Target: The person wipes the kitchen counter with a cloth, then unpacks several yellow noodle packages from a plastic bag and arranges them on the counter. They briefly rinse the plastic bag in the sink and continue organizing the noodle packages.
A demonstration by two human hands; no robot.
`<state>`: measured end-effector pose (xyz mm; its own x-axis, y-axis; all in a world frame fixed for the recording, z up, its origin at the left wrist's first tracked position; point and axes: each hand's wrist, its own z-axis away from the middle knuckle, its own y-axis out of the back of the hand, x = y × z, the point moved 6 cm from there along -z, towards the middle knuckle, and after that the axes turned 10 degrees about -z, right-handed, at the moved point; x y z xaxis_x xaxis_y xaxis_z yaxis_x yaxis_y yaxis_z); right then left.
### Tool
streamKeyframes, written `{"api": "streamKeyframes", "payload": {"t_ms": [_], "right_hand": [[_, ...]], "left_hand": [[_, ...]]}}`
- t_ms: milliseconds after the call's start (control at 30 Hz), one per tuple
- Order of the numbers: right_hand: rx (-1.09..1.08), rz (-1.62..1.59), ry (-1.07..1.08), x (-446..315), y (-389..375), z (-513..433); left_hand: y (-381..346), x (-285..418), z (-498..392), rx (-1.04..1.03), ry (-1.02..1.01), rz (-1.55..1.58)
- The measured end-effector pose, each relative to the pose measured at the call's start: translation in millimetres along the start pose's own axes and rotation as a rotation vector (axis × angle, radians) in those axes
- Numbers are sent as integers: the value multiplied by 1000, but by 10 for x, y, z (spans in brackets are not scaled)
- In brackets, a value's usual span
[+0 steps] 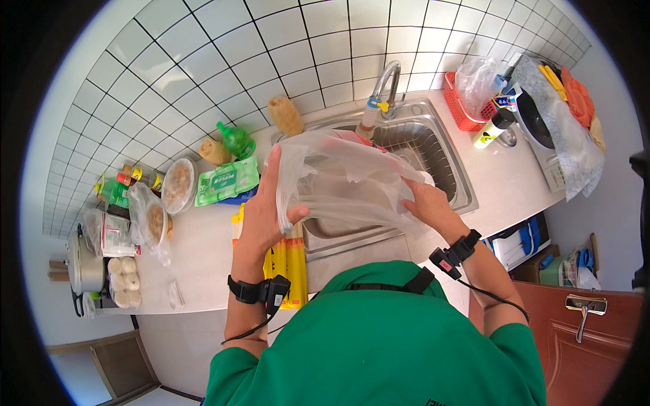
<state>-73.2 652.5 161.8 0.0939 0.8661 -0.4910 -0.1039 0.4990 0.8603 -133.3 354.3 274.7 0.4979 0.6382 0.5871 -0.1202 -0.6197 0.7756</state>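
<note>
A translucent plastic bag (345, 177) is stretched between my two hands over the front of a steel double sink (469, 195). My left hand (269, 203) is at the bag's left side, palm against its edge, thumb apart from the fingers. At the right side, my right hand (429, 203) pinches the plastic between thumb and fingers. Something red shows behind the bag's upper edge, partly hidden. Yellow plastic packages (294, 264) lie on the counter below my left hand.
Behind the sink rise a chrome faucet (391, 83) and a loofah (286, 116). Leftward are a green bottle (236, 141), a wipes pack (227, 181), covered bowls (179, 185) and a pressure cooker (87, 266). Rightward are a red basket (464, 111) and a spray can (493, 129).
</note>
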Motion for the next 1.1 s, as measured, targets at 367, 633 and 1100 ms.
{"api": "streamKeyframes", "payload": {"t_ms": [367,633,1100], "right_hand": [[329,-130,164,-135,167,32],[424,-723,248,-190,585,-23],[-444,-1814,232,-688,487,255]], "left_hand": [[242,142,128,234,-162,45],[45,-698,11,74,355,932],[-1228,-1230,-377,-57,634,1090]]}}
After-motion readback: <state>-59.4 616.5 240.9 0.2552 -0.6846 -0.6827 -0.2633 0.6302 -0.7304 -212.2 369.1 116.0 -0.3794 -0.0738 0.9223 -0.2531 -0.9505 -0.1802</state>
